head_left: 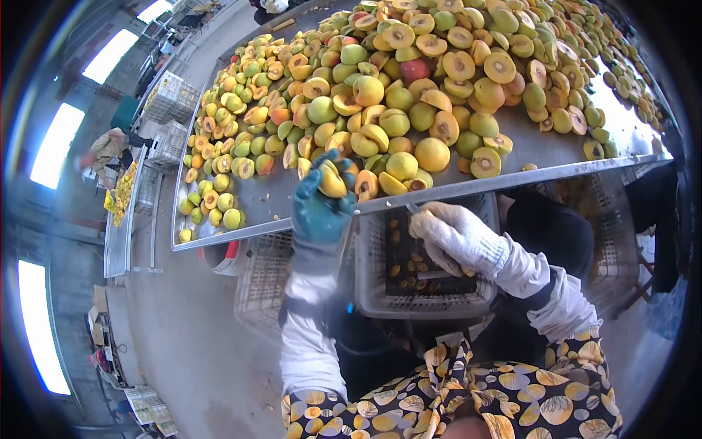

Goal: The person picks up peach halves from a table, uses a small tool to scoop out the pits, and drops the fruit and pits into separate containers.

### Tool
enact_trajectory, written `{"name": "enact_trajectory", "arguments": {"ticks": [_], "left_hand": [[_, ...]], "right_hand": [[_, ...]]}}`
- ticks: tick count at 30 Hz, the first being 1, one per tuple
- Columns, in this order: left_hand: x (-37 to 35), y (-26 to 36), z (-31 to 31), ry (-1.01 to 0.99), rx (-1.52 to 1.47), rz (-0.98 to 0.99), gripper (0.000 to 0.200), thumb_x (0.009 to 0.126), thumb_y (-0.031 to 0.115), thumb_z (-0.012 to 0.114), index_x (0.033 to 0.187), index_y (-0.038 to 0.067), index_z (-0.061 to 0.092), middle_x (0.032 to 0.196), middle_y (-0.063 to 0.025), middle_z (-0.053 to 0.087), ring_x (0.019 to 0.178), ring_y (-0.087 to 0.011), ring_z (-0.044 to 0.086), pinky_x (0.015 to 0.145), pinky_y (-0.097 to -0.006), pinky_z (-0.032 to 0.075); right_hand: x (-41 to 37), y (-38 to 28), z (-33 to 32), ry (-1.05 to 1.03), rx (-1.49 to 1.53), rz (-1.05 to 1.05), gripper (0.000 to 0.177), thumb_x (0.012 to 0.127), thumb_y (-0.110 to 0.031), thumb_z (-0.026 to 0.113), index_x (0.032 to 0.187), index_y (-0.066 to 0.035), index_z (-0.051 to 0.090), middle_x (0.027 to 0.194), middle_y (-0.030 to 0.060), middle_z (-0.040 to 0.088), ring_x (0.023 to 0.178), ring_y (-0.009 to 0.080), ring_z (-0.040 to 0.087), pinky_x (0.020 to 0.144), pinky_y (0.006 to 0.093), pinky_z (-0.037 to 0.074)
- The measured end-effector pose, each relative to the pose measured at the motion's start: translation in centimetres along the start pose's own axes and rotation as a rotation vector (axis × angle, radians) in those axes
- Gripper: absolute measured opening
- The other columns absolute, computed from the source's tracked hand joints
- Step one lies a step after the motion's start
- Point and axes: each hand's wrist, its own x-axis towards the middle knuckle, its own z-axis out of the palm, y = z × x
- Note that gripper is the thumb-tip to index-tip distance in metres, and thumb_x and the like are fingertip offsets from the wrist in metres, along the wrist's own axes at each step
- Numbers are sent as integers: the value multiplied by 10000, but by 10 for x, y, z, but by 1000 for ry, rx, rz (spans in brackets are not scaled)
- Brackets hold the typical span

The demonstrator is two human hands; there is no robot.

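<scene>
My left hand [322, 205], in a blue-green glove, is raised at the table's front edge with its fingers curled around a yellow apricot [333, 183]. More apricots, whole and halved, lie just beyond those fingers. To the right, my right hand [457, 238] wears a white knit glove and is closed on a small metal tool [413, 208]; its short grey tip pokes out by the thumb, while the rest is hidden in the fist. This hand hovers over a plastic crate [365, 274] that has small orange-brown pieces at its dark bottom.
A large heap of apricots [461, 66], many cut open with pits showing, covers the metal table [512, 155], whose raised rim runs in front of me. Another crate [263, 285] stands below at left. Farther left, a person [113, 150] stands at another table with yellow fruit.
</scene>
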Motion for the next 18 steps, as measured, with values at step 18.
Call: {"name": "enact_trajectory", "arguments": {"ticks": [18], "left_hand": [[-25,-105,56,164,120,113,600,1067,500,404,1261,-41,578,1229,-226,631,1074,-351,660,969,-470,551]], "right_hand": [[7,27,14,335,-551,-308,434,1007,-428,552,915,-21,675,757,231,669,766,418,678,660,481,530]]}}
